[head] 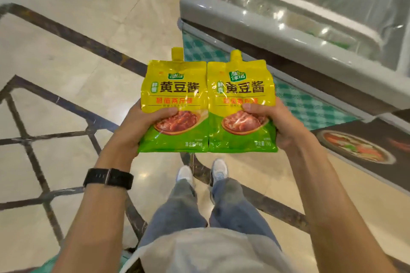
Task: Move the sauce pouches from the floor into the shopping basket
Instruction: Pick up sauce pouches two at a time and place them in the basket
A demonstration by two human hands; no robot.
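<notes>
Two yellow-and-green sauce pouches with spouts on top are held up side by side in front of me, above the floor. My left hand (135,126) grips the left pouch (175,95) at its lower left edge, thumb across the front. My right hand (277,124) grips the right pouch (241,95) at its lower right edge, thumb on the front too. The pouches touch along their inner edges. No shopping basket shows for certain; a small green shape (47,265) sits at the bottom left corner.
A chest freezer (288,35) with a glass lid stands at the right, close to the right pouch. Beige tiled floor (66,55) with dark inlay lines spreads to the left and ahead. My legs and white shoes (202,173) are below the pouches.
</notes>
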